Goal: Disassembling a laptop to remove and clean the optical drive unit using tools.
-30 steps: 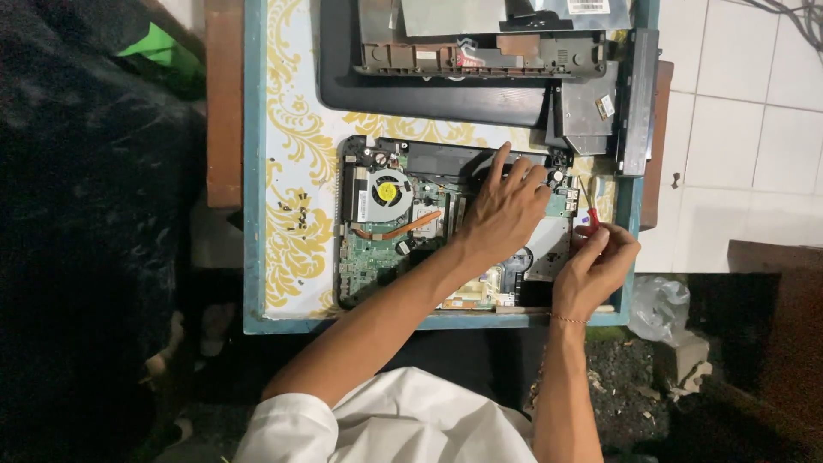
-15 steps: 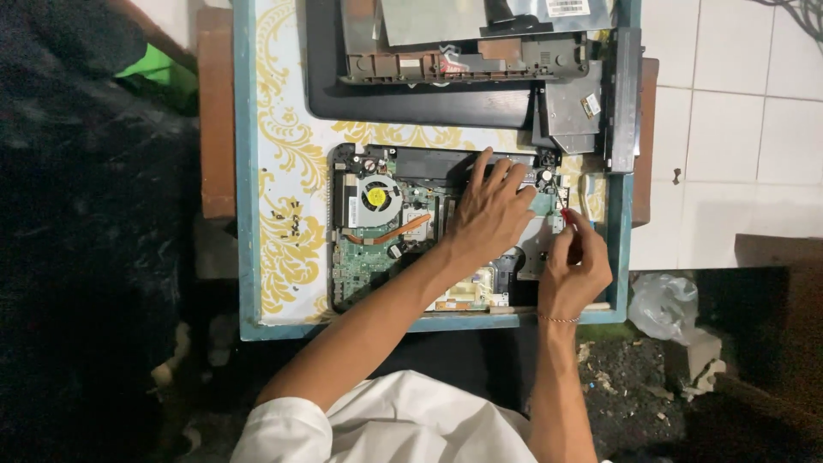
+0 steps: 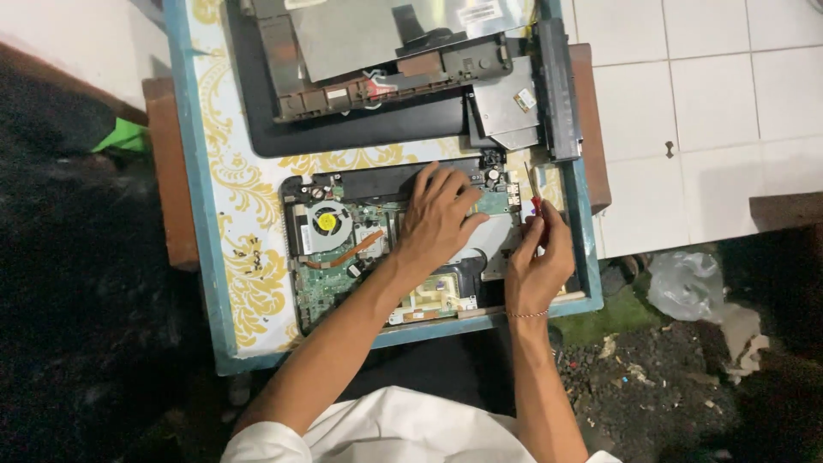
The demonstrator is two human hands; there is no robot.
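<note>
A small table (image 3: pixel 201 283) with a blue rim and a white cloth patterned in yellow stands on a dark floor, with pale tiles off to the right. On it lies an opened laptop base (image 3: pixel 343 257), its green circuit board bare and a round cooling fan (image 3: pixel 326 225) at the left end. Behind it lie a black cover panel (image 3: pixel 360 133), a grey drive (image 3: pixel 506 107) and a long black battery (image 3: pixel 557 86). The left hand (image 3: pixel 439 221) presses flat and spread on the middle of the board, gripping nothing and hiding that part. Just right of it, the right hand (image 3: pixel 538 257) is closed around a red-handled screwdriver (image 3: pixel 533 193), whose tip points away at the base's right edge. A crumpled plastic bag (image 3: pixel 686 283) lies on the floor further right.
</note>
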